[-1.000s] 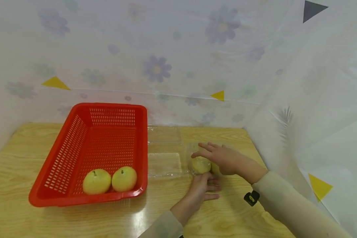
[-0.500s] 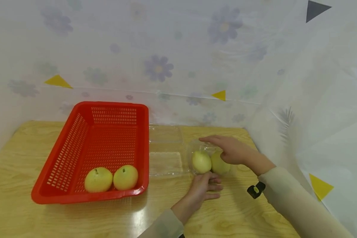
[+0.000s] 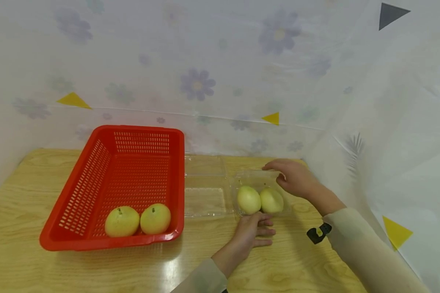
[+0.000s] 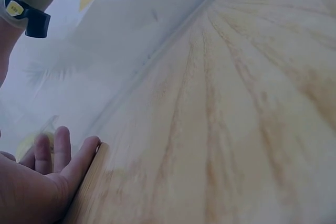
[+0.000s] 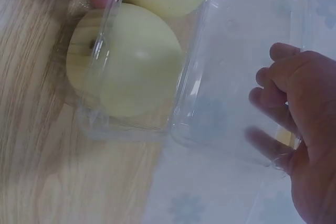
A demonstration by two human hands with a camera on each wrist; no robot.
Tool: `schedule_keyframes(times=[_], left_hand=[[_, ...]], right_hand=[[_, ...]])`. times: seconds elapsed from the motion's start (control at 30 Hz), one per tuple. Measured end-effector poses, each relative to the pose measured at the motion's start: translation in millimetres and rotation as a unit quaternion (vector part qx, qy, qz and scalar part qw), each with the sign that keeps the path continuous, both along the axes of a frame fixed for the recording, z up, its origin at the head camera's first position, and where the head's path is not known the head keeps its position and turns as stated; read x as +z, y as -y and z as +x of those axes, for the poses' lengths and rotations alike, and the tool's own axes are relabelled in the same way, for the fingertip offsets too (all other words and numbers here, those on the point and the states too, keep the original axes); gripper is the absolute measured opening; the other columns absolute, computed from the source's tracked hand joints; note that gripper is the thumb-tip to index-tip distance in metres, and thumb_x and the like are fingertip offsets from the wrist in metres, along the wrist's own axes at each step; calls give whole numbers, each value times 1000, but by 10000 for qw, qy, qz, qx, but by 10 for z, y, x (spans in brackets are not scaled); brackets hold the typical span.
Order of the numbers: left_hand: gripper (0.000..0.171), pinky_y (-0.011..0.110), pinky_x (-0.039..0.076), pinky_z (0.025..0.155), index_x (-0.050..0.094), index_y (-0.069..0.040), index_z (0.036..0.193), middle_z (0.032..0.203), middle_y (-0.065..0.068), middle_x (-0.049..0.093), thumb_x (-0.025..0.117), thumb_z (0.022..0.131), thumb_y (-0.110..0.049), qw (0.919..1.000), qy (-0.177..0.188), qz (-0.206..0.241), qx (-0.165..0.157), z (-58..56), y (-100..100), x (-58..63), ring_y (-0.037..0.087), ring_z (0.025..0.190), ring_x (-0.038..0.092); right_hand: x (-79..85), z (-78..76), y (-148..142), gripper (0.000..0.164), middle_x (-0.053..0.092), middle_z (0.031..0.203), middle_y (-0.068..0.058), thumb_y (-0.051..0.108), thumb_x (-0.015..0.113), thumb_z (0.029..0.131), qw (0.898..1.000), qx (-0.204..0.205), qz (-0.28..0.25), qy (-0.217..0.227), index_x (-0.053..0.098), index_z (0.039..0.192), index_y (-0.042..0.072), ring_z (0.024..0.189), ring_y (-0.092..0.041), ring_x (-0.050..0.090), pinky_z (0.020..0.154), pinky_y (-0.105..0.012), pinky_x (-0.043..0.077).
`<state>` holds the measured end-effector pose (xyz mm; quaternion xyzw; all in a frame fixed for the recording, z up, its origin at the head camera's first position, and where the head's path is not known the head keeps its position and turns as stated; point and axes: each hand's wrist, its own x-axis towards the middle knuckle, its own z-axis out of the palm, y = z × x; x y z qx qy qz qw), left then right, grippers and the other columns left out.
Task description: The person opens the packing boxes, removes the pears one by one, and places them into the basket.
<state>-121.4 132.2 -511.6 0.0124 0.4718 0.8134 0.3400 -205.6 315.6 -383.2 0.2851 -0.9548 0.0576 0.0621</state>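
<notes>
Two yellow-green pears (image 3: 248, 200) sit side by side in a clear plastic clamshell box (image 5: 121, 129) on the right of the table. Its clear lid (image 5: 231, 77) is raised and tilted at the far side. My right hand (image 3: 295, 179) holds the lid's edge, the fingers bent around it in the right wrist view. At the box's near side, my left hand (image 3: 245, 234) rests on the table with its fingers loosely extended, the thumb side touching the box front. In the left wrist view the left hand (image 4: 47, 182) shows at the lower left.
A red perforated basket (image 3: 111, 243) stands on the left, with two more pears (image 3: 155, 219) at its near end. Between the basket and the box lies another clear plastic container (image 3: 205, 199), opened flat. A patterned sheet (image 3: 220, 69) hangs behind and at the right.
My right hand has drawn back to the right and upward from over the pears, and the lid has lifted, uncovering both. The left hand has stayed almost in place.
</notes>
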Motion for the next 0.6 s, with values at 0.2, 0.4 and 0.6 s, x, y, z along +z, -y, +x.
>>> schedule_keyframes(times=[0.2,0.4,0.6], left_hand=[[41,47,59,82,65,-1,121,105,6,65,51,100,-34,10000,-1,9,37,-6,-3,-12,22,91,70],[43,48,59,84,62,-2,125,107,6,65,50,101,-36,9999,-32,110,-111,-17,3,-26,25,95,70],[43,48,59,83,63,-3,126,106,6,64,48,102,-35,9999,-15,114,-94,-21,7,-25,24,94,70]], right_hand=[[-44,8,-46,37,70,119,-9,-5,58,88,9983,-377,-300,-323,69,119,12,77,-20,62,67,-38,48],[-148,9,-122,33,69,118,-11,-4,57,91,9880,-1039,-936,-652,70,118,11,103,-31,63,76,-46,48],[-255,-18,-208,37,64,124,-15,-5,53,92,9662,-1544,-2013,-471,66,125,8,102,-36,64,80,-53,54]])
